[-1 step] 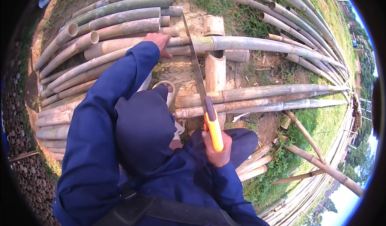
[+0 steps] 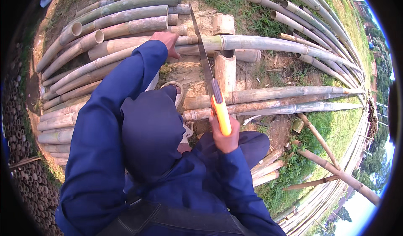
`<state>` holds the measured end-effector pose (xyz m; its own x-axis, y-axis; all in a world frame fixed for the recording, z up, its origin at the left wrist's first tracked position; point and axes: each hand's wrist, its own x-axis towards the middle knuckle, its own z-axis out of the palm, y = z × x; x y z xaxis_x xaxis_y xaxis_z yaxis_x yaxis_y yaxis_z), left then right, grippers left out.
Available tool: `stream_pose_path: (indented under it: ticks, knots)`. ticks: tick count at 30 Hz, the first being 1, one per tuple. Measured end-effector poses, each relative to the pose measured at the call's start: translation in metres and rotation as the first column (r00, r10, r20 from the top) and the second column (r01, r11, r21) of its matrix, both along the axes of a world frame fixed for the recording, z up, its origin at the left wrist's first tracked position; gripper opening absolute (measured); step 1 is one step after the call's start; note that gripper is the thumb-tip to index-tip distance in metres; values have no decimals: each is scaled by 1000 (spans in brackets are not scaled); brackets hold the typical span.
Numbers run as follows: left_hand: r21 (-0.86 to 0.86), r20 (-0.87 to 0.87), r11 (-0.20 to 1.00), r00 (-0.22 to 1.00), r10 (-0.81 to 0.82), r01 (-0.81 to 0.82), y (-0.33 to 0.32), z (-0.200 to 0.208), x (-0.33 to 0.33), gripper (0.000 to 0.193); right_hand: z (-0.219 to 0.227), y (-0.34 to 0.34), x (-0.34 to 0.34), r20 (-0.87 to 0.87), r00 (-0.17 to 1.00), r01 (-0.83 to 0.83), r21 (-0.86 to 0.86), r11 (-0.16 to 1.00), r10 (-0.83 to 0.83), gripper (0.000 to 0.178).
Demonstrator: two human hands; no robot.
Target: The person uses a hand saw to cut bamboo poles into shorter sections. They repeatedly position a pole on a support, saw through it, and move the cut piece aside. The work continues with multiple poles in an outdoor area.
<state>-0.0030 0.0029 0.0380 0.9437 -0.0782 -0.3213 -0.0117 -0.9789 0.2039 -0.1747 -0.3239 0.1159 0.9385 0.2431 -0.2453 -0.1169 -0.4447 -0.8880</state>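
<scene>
A long bamboo pole (image 2: 273, 44) runs from left to right in front of me. My left hand (image 2: 168, 42) grips it from above, left of the saw, with its fingers curled over. My right hand (image 2: 226, 138) is closed on the orange handle of a handsaw (image 2: 204, 58). The blade stretches away from me and crosses the pole, just right of my left hand. Beneath the pole lies a thick, pale bamboo piece (image 2: 225, 74) with a hollow end. A short bamboo piece (image 2: 223, 24) sits just beyond the pole.
Many bamboo poles (image 2: 134, 11) are stacked on the left, others (image 2: 319, 21) at the far right. Nearer, several poles (image 2: 273, 95) lie across the ground on the right. Slanted bamboo struts (image 2: 331, 168) stand at the lower right. My sandalled foot (image 2: 178, 94) is near the pole.
My right hand has pushed the saw slightly forward, away from me, with its blade still across the pole. My left hand stays in place on the pole.
</scene>
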Motion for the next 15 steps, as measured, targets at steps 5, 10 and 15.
stream_pose_path:
  ticks: [5, 10, 15]
  knots:
    - [10, 12, 1000, 1000, -29, 28, -9, -1, -7, 66, -30, 37, 49, 125, 992, 24, 103, 994, -37, 14]
    - [13, 11, 1000, 1000, 11, -11, 9, -4, 5, 71, 61, -32, -79, -75, 996, 48, -44, 998, -51, 30]
    - [17, 48, 1000, 999, 3, -3, 6, -8, 5, 67, 2, 9, 4, 87, 996, -13, -53, 999, 18, 12]
